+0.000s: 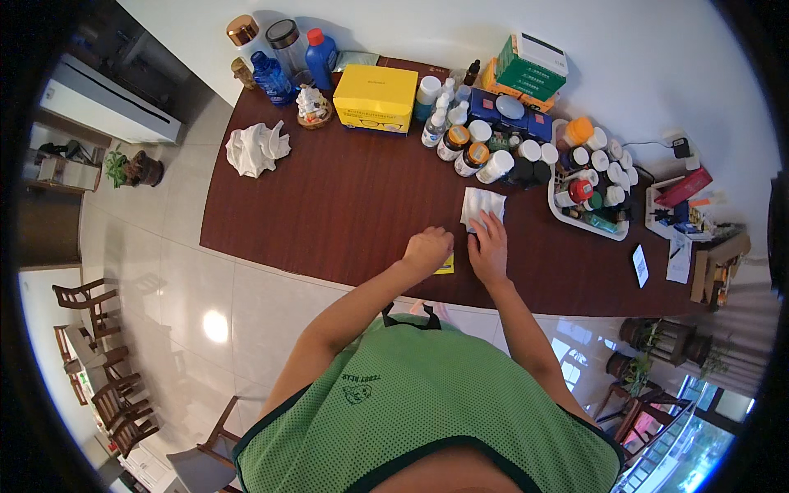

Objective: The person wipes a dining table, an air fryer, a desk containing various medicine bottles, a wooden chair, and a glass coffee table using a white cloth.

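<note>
My left hand (428, 249) is curled on the brown wooden table, over a small yellow packet (446, 266). Only part of that packet shows beneath it, and whether the fingers grip it is hidden. To the right, my right hand (490, 246) lies with its fingers spread, the fingertips resting on the lower edge of a folded white cloth or wipe (483, 202). A yellow cardboard box (376, 95) with a drawing of glasses stands farther back. At the table's left lies a crumpled white cloth (256, 150).
Several pill bottles (495, 166) crowd the table behind the white cloth. A white plastic basket (558, 212) full of bottles stands on the right. Blue bottles (271, 80) and a glass jar (287, 52) are at the back left. Near the right end lies a white card (640, 266) with a printed code.
</note>
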`<state>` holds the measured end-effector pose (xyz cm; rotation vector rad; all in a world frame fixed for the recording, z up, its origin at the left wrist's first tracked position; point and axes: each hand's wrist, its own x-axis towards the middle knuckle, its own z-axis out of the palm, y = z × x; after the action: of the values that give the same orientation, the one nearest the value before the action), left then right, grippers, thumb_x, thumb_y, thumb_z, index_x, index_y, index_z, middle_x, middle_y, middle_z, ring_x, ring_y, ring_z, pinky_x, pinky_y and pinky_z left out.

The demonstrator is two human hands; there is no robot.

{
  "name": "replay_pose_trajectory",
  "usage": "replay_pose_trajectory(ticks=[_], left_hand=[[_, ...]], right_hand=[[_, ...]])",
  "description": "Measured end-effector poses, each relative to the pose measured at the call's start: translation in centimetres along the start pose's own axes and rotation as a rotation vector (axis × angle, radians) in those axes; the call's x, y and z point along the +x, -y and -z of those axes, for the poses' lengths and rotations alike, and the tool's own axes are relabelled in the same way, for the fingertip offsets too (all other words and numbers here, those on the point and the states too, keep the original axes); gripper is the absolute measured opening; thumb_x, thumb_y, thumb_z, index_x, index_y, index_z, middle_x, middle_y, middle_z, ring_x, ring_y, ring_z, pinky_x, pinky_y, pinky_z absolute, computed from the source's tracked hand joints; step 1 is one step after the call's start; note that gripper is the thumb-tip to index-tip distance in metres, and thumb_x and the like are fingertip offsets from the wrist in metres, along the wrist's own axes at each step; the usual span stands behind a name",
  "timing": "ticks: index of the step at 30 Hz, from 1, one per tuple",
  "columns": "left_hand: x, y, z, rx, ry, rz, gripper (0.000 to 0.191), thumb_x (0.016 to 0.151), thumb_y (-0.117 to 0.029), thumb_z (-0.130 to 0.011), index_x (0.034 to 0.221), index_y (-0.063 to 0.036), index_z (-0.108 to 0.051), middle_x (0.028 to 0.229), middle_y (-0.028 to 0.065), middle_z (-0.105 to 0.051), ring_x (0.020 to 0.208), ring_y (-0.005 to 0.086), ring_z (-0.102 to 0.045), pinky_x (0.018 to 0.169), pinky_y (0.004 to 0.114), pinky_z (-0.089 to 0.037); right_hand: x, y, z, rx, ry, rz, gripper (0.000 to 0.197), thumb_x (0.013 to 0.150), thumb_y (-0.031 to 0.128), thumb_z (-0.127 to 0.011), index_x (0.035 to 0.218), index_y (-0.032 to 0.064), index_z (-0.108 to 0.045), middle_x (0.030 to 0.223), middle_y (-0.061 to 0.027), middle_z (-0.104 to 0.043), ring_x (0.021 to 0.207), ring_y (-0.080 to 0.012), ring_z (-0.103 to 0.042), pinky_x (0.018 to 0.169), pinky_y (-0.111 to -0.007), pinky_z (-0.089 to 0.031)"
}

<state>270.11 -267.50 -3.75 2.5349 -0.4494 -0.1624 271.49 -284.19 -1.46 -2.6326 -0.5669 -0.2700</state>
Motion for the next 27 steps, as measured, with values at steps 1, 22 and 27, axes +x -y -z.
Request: replay_pose_trajectory(ticks=[1, 22, 27], left_hand=[[0.0, 0.2, 0.9, -0.001, -0.002, 0.000, 0.016, 0.072, -0.022, -0.064, 0.080, -0.0093, -0.058, 0.080, 0.0080, -0.058, 0.080, 0.0260, -0.058, 0.068, 0.036, -0.049], [5.5, 11.5, 18.7, -1.094, -0.860, 0.400, 0.013, 0.079, -0.011, -0.061, 0.081, 0.0003, -0.055, 0.072, 0.0048, -0.059, 0.061, 0.0093, -0.056, 0.056, 0.022, -0.046], [9.4, 12.6, 20.0, -0.651, -0.977, 0.410, 0.019, 0.073, -0.016, -0.065, 0.076, 0.0014, -0.057, 0.068, 0.0089, -0.062, 0.062, 0.0165, -0.060, 0.059, 0.030, -0.047]], right_hand=[[0.9, 0.4, 0.0, 0.099, -0.035, -0.002, 0.032, 0.078, 0.008, -0.058, 0.110, 0.0048, -0.056, 0.119, -0.0154, -0.049, 0.115, -0.0352, -0.042, 0.096, -0.044, -0.035], [25.4, 11.5, 2.7, 1.546, 0.045, -0.503, 0.037, 0.085, 0.026, -0.054, 0.112, 0.0018, -0.050, 0.112, -0.0086, -0.051, 0.106, -0.0231, -0.049, 0.084, -0.035, -0.044], [26.0, 11.6, 3.0, 1.544, 0.042, -0.489, 0.038, 0.085, 0.027, -0.054, 0.113, 0.0019, -0.049, 0.113, -0.0096, -0.050, 0.107, -0.0233, -0.049, 0.086, -0.035, -0.044]])
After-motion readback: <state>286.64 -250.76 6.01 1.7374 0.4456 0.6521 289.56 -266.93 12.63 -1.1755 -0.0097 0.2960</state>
